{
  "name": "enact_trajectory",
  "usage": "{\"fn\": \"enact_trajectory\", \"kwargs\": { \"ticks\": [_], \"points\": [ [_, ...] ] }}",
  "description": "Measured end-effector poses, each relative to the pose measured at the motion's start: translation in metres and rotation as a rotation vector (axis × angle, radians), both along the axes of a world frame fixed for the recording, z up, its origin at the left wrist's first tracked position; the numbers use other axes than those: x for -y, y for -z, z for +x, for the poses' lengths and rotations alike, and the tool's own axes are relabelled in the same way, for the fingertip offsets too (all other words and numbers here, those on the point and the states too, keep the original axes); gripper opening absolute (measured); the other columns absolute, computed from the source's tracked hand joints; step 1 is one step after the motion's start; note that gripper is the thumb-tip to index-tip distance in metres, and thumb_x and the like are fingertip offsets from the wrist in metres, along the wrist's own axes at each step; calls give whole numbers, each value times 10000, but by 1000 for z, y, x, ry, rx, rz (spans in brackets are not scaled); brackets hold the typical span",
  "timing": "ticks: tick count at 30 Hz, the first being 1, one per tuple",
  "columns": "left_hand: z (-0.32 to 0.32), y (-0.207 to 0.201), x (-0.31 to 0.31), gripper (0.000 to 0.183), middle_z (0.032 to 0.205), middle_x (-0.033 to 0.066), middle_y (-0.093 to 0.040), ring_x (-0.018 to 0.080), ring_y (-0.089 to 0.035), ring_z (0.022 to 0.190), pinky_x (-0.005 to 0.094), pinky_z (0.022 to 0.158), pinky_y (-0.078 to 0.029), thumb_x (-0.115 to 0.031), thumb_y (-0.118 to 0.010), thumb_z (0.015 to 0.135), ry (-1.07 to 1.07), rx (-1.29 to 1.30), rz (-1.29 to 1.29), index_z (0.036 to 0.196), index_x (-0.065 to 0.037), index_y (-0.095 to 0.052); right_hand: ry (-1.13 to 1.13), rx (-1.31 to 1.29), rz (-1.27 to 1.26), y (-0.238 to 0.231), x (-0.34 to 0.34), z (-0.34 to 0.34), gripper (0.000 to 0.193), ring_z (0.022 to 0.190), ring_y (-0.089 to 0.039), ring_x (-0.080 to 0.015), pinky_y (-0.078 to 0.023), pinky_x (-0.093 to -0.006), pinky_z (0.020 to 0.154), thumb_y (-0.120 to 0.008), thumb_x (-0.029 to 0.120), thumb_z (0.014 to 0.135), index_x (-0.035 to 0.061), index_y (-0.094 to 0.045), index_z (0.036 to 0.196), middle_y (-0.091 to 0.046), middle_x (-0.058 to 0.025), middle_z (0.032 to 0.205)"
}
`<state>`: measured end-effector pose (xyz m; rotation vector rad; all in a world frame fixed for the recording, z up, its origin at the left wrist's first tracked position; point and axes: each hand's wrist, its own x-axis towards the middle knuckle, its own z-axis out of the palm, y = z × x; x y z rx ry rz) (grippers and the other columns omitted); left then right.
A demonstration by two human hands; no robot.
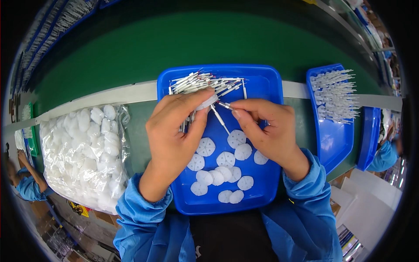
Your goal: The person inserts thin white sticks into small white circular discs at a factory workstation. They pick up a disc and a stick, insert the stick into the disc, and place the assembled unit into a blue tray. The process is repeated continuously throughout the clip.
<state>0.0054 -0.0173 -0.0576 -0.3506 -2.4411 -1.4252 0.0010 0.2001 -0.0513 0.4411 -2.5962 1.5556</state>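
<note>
My left hand (174,126) is closed, pinching a small white plastic disc (207,103) on edge between thumb and fingers. One thin white rod (220,119) slants down from the disc toward me. Between thumb and forefinger, my right hand (273,131) grips a second thin white rod (225,105), its tip at the disc; whether it sits in a hole cannot be made out. Both hands are over a blue tray (227,209). Behind them lies a heap of similar rods (196,81), partly hidden by my left hand. Several loose white discs with small holes (206,146) are scattered nearer me.
Left of the tray lies a clear plastic bag (83,153) of white pieces. A blue bin (334,144) on the right carries discs bristling with rods (334,94); another blue bin (369,135) stands beside it. Other people's blue sleeves show at far left (32,185) and far right (384,158).
</note>
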Motion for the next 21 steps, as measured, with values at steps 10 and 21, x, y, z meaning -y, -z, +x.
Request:
{"fn": "enact_trajectory", "kwargs": {
  "ticks": [10, 21],
  "points": [
    [3, 4, -3, 379, 1023, 127, -820, 240, -756, 837, 329, 753, -604, 58, -805, 872, -8, 31, 31, 1233, -54, -823, -39, 75, 58, 6, 3, -1, 155, 540, -689, -155, -508, -294, 512, -872, 144, 918, 70, -821, 1044, -714, -61, 673],
    [12, -4, -9, 397, 995, 120, -823, 257, -754, 790, 344, 717, -606, 68, -832, 830, -6, -71, -158, 1214, -33, -819, 27, -231, 102, 9, 9, -7, 108, 619, -740, -222, -568, -313, 572, -880, 144, 884, 69, -818, 932, -780, -73, 778]
  ]
}}
